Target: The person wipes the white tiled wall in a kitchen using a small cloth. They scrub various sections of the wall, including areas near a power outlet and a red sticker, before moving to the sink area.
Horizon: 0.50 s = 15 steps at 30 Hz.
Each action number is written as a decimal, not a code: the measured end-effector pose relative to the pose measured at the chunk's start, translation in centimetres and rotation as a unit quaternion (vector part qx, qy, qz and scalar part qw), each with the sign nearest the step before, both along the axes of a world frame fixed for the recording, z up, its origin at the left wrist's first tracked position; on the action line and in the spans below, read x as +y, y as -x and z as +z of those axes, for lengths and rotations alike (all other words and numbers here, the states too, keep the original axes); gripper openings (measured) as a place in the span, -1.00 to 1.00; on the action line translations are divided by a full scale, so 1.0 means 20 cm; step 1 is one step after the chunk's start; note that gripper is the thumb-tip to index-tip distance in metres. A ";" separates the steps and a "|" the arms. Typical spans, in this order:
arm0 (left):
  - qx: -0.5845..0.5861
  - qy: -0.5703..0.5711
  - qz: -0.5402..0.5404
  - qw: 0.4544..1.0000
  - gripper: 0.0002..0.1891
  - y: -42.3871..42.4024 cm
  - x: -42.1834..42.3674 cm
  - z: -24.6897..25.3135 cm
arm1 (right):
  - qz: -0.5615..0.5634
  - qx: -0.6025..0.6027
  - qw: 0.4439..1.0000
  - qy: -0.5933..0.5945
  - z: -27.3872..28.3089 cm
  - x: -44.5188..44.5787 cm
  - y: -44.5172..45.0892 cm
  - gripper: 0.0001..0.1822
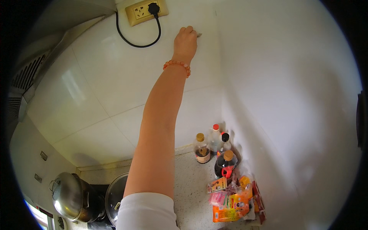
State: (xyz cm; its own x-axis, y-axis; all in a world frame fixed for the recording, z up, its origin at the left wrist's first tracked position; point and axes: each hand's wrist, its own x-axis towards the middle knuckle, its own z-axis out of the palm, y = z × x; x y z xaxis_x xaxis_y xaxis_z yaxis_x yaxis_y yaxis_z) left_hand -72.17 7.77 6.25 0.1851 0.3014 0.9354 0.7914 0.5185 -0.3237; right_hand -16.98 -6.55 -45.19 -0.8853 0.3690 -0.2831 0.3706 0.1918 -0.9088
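My left hand (185,43) reaches far up the glossy white wall tiles (126,86), its back towards me and its fingers curled in. A small greyish piece (199,35) pokes out on the right side of the fist; most of it is hidden, so its kind is unclear. An orange bead bracelet (176,63) circles the wrist, and a white sleeve (147,211) covers the upper arm. To the left of the hand, a black plug (153,8) sits in a gold-coloured wall socket (139,12), its black cord (138,46) looping down. My right hand is out of view.
Several sauce bottles (202,149) crowd the counter's (188,184) back corner, with food packets (231,207) in front. A steel lidded pot (69,195) and a glass-lidded pan (115,192) stand at lower left. A range hood (31,72) juts out at upper left.
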 end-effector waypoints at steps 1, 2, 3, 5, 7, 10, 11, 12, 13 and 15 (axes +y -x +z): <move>-0.002 0.024 0.005 1.000 -0.94 0.01 -0.03 -0.01 | -0.005 -0.019 1.000 0.017 0.02 -0.01 0.00 -0.91; -0.004 0.048 0.011 0.999 -0.93 0.01 -0.08 -0.03 | -0.021 -0.019 0.999 0.038 0.03 -0.02 0.00 -0.92; -0.005 0.070 0.015 0.997 -0.92 0.01 -0.12 -0.04 | -0.040 -0.017 0.997 0.057 0.09 -0.01 0.02 -0.92; -0.026 0.083 0.018 0.996 -0.93 0.08 -0.17 -0.11 | -0.051 -0.018 0.996 0.069 0.12 -0.01 0.04 -0.91; -0.027 0.076 0.017 0.997 -0.93 0.08 -0.19 -0.09 | -0.023 -0.027 0.998 0.048 0.08 0.01 0.03 -0.89; -0.015 0.041 0.008 0.999 -0.94 0.04 -0.09 -0.05 | -0.002 0.062 0.997 -0.048 -0.03 0.00 -0.01 -0.86; -0.018 0.033 0.020 0.999 -0.94 0.01 -0.03 -0.01 | 0.017 0.065 0.996 -0.054 -0.09 0.00 -0.02 -0.86; -0.024 0.021 0.024 0.999 -0.95 -0.01 0.02 0.00 | 0.028 0.066 0.995 -0.063 -0.16 0.01 -0.04 -0.85; -0.033 0.025 0.028 0.999 -0.96 -0.03 0.04 0.01 | 0.042 0.068 0.995 -0.067 -0.18 0.00 -0.04 -0.85; -0.048 0.036 0.037 0.998 -0.97 -0.06 0.05 0.03 | 0.032 0.050 0.997 -0.054 -0.14 0.01 -0.03 -0.85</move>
